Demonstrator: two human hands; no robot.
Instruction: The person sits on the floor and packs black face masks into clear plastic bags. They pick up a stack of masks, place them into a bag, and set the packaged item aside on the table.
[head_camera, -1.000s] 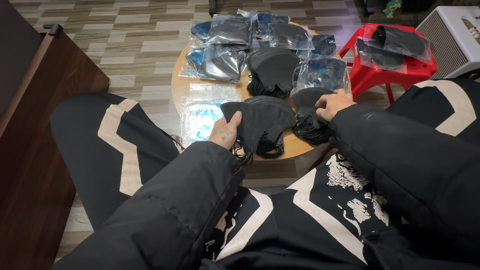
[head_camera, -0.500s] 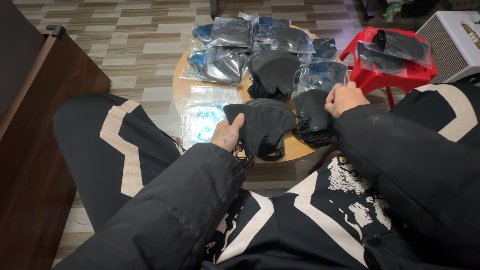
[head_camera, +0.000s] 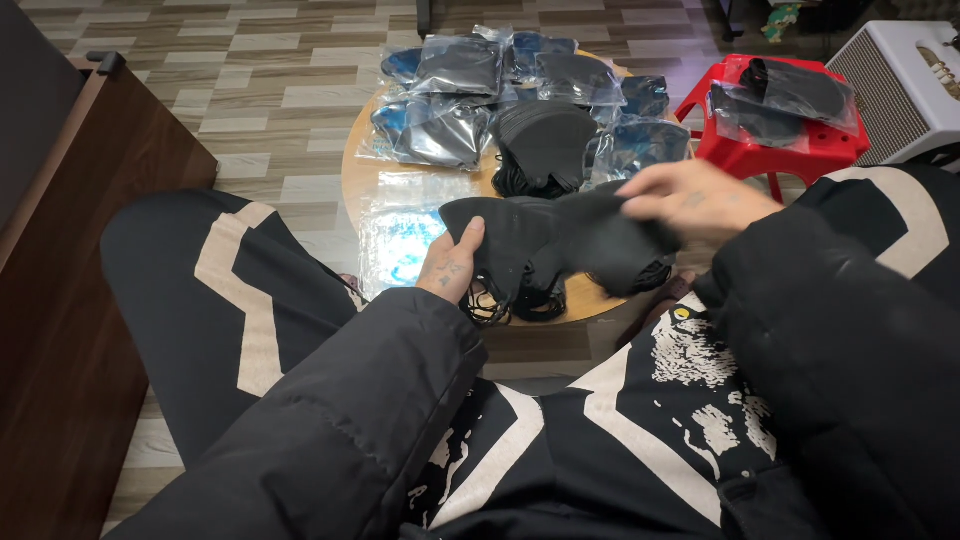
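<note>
Head view. A stack of black face masks (head_camera: 520, 245) is held in the left hand (head_camera: 452, 268), fingers curled under its near edge and thumb laid on top; the stack sits over the near rim of a round wooden table (head_camera: 360, 185). Ear loops are seen hanging below it in a tangle, individual loops not separable. A further black mask (head_camera: 615, 235) is gripped by the right hand (head_camera: 690, 200), fingers closed on its upper edge; the hand is motion-blurred, so single fingers cannot be made out. Behind, a loose pile of black masks (head_camera: 545, 140) is ringed by clear plastic packets of masks (head_camera: 450, 100); an empty-looking clear bag (head_camera: 400, 245) lies flat near the left hand. A red plastic stool (head_camera: 750, 155) to the right carries more packets. The table's near edge is hidden by black jacket sleeves; a white grilled appliance (head_camera: 895, 90) is cut off at top right.
</note>
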